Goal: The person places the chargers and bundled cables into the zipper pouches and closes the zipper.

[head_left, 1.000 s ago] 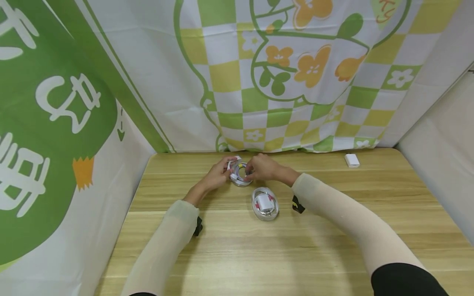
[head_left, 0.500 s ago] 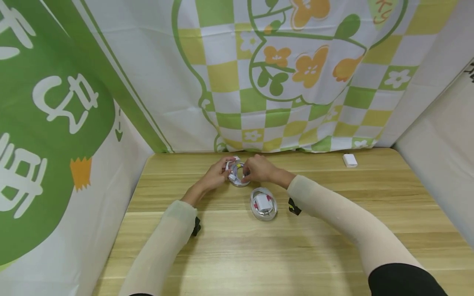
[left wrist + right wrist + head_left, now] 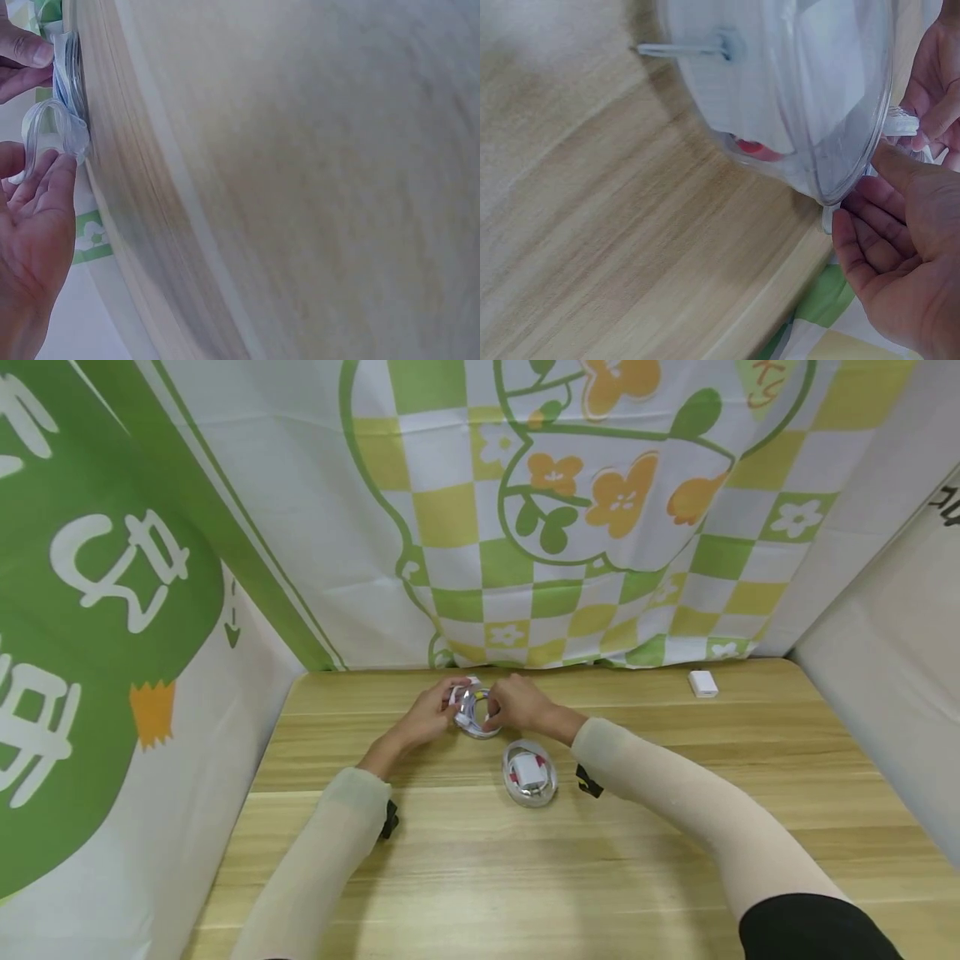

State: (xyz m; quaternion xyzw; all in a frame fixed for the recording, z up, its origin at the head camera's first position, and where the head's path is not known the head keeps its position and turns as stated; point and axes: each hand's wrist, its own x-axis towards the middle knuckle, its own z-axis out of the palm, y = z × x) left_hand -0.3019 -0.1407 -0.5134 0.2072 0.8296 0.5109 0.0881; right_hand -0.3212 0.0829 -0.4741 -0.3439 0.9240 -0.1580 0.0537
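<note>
Near the far table edge both hands hold one coiled white cable point(image 3: 470, 722) with a yellow band on it. My left hand point(image 3: 431, 712) grips the coil's left side, thumb over a raised loop of cable point(image 3: 31, 131) in the left wrist view. From the right, my right hand point(image 3: 520, 703) pinches the ring, hiding part of it. Closer to me lies a second coil in a clear rounded case point(image 3: 510, 787), with a white charger point(image 3: 528, 772) and red bits inside. The right wrist view shows this clear case point(image 3: 840, 112) large, just beside the right hand.
A white power adapter point(image 3: 703, 684) lies at the table's back right. Wood-grain table point(image 3: 480, 868) spreads out in front. A patterned cloth point(image 3: 570, 568) hangs right behind the far edge, with fabric walls at left and right.
Both hands stay on the coiled cable, with only small finger shifts. The whole head view slides slightly left. The cased coil and the adapter have not moved on the table.
</note>
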